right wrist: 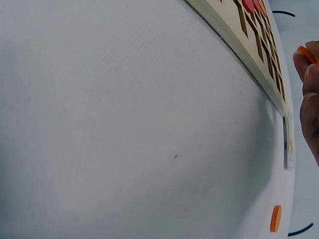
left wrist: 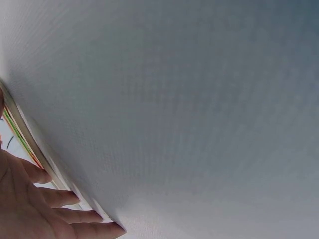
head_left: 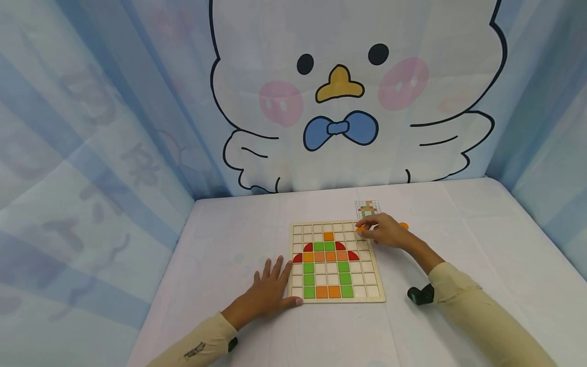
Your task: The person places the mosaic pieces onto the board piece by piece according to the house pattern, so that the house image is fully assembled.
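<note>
A square wooden grid board [head_left: 376, 294] lies on the table, with green, orange and red flat pieces set in several of its cells. My right hand [head_left: 384, 230] is over the board's far right corner and pinches a small orange piece [right wrist: 306, 54] between thumb and fingers. At the board's left edge, my left hand [head_left: 268, 293] lies with fingers spread, the thumb by the near corner. In the left wrist view the fingers [left wrist: 60, 198] of that hand extend along the board's side.
Just beyond the board lies a small printed card [head_left: 368, 205] with a coloured grid picture. Another orange piece [right wrist: 275, 218] rests on the white tablecloth, to the right of the card. A curtain with a cartoon figure [head_left: 339, 127] hangs behind the table.
</note>
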Tool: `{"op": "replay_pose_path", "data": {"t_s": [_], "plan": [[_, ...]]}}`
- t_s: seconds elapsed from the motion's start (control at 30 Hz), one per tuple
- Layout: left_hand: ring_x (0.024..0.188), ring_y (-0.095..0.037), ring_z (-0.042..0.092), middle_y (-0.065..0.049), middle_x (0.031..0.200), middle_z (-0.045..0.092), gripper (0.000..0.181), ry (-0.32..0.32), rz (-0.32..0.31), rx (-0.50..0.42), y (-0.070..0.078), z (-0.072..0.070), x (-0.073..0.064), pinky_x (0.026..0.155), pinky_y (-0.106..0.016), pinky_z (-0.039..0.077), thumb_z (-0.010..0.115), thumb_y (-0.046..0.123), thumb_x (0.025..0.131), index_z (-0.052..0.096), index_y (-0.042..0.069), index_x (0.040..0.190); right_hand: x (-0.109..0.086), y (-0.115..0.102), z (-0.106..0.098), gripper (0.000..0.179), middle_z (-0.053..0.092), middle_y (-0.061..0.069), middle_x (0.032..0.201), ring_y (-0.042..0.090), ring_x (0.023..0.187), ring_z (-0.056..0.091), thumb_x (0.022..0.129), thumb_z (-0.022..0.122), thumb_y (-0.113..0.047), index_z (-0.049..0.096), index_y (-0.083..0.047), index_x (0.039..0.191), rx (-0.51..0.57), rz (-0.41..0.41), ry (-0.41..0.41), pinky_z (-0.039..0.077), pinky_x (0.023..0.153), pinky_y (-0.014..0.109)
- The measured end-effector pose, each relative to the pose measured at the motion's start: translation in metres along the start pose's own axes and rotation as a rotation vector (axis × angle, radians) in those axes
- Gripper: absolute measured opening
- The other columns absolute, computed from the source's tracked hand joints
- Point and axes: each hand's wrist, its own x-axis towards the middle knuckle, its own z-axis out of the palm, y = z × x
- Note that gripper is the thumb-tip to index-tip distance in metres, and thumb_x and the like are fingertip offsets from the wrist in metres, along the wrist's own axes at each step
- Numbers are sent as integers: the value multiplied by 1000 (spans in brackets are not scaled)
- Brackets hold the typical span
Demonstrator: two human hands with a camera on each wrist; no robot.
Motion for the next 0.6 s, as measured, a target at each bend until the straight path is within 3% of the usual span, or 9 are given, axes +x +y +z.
{"op": "replay_pose_path", "data": {"t_s": [0.3, 0.43, 0.6], "plan": [[148, -49, 12, -18, 163, 14, 99, 3, 2, 3, 0, 0, 0, 108, -71, 24, 52, 73, 85, 20, 13, 157, 14, -9, 6, 33, 69, 11, 101, 17, 64, 56, 91, 66, -14, 67, -1, 121, 44, 25, -73, 48, 57, 27], [147, -49, 13, -19, 163, 14, 99, 5, 7, 5, 0, 0, 0, 108, -71, 24, 51, 74, 85, 20, 13, 157, 19, -14, 8, 33, 69, 13, 103, 16, 65, 55, 91, 66, -14, 66, 0, 122, 36, -1, -99, 48, 57, 26], [147, -50, 12, -19, 163, 13, 100, 5, 7, 5, -1, 1, 0, 108, -71, 24, 50, 74, 85, 20, 13, 157, 28, -18, 13, 30, 68, 10, 95, 14, 66, 55, 89, 70, -14, 68, -1, 116, -13, -54, -71, 47, 58, 27]]}}
